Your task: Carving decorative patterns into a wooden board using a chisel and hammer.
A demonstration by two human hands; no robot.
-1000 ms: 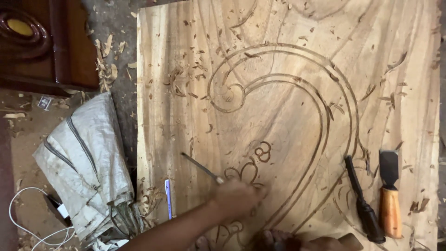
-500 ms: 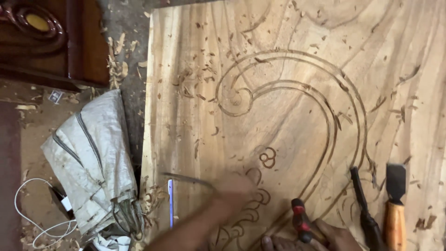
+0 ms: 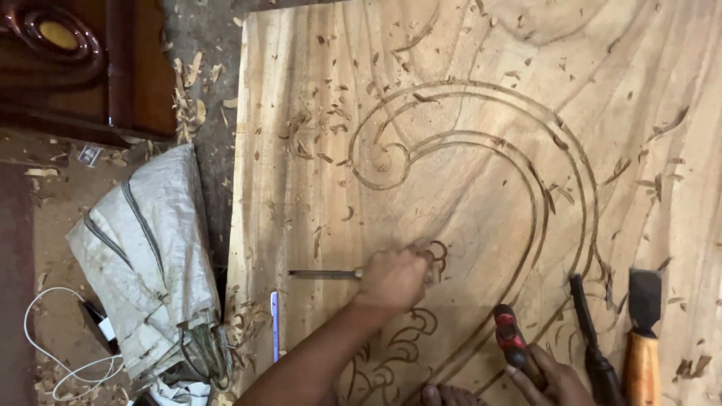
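Observation:
A big pale wooden panel [image 3: 466, 225] lies flat, carved with a large spiral groove [image 3: 556, 173] and small leaf scrolls [image 3: 398, 346]. My left hand [image 3: 392, 280] rests on it beside a small carved loop [image 3: 438, 256] and is closed round a thin metal chisel [image 3: 323, 274], whose shaft sticks out to the left. My right hand [image 3: 553, 380] is at the bottom edge, gripping a tool with a red and black handle [image 3: 510, 337] that points up over the panel. Its working end is hidden.
A black-handled chisel [image 3: 590, 338] and a wide chisel with a wooden handle [image 3: 645, 331] lie on the panel's right. A blue pen [image 3: 274, 325] lies near its left edge. A white woven sack [image 3: 150, 256], a white cable [image 3: 53, 353] and dark carved furniture [image 3: 68, 60] are on the left. Wood chips are scattered about.
My left hand has slid with the chisel up to the small carved loop, the shaft now lying level. My right hand with the red-handled tool has come into view at the bottom.

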